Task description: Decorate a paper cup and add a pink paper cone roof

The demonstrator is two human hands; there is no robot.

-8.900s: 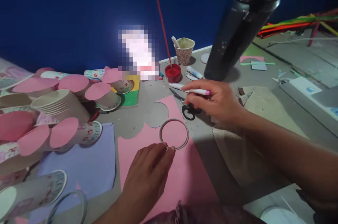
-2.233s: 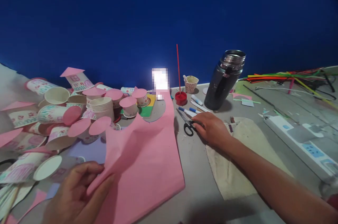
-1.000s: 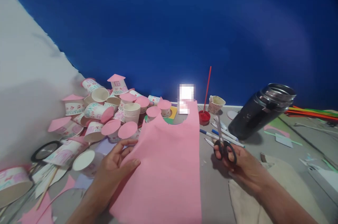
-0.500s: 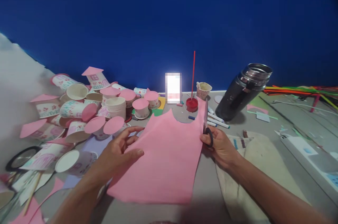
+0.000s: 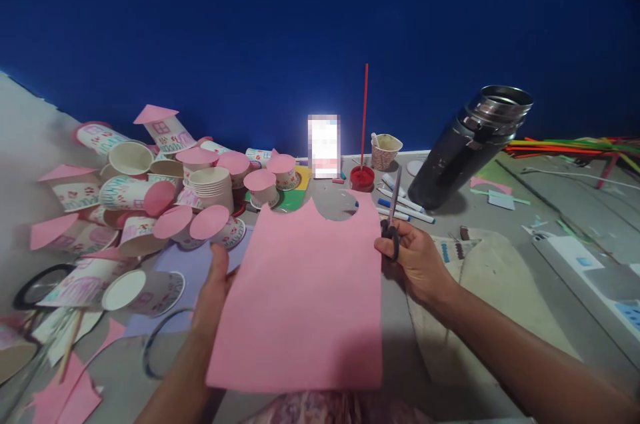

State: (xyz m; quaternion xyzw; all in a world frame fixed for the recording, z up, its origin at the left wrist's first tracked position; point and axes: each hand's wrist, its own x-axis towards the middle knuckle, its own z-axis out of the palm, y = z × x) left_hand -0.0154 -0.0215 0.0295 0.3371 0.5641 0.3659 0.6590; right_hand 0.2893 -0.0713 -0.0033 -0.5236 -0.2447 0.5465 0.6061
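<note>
A pink paper sheet (image 5: 300, 291) with curved cut-outs along its far edge fills the middle, upright towards me. My left hand (image 5: 216, 284) is at its left edge, thumb stretched out and apart from the paper; the other fingers are mostly hidden behind the sheet. In my right hand (image 5: 417, 261) are black-handled scissors (image 5: 393, 211), blades pointing up and away, beside the sheet's right edge. The thumb is close to that edge; whether it pinches the paper I cannot tell.
Paper cups with pink roofs (image 5: 210, 221) are heaped at the left. A dark flask (image 5: 455, 151), markers (image 5: 400, 211) and a red pot (image 5: 362, 179) with a stick stand or lie behind. A beige cloth (image 5: 500, 304) and a white power strip (image 5: 585, 291) lie right.
The left hand has dropped from over the sheet to its left edge. The sheet has turned slightly, and the scissors have come off its upper right strip, blades now clear of it.
</note>
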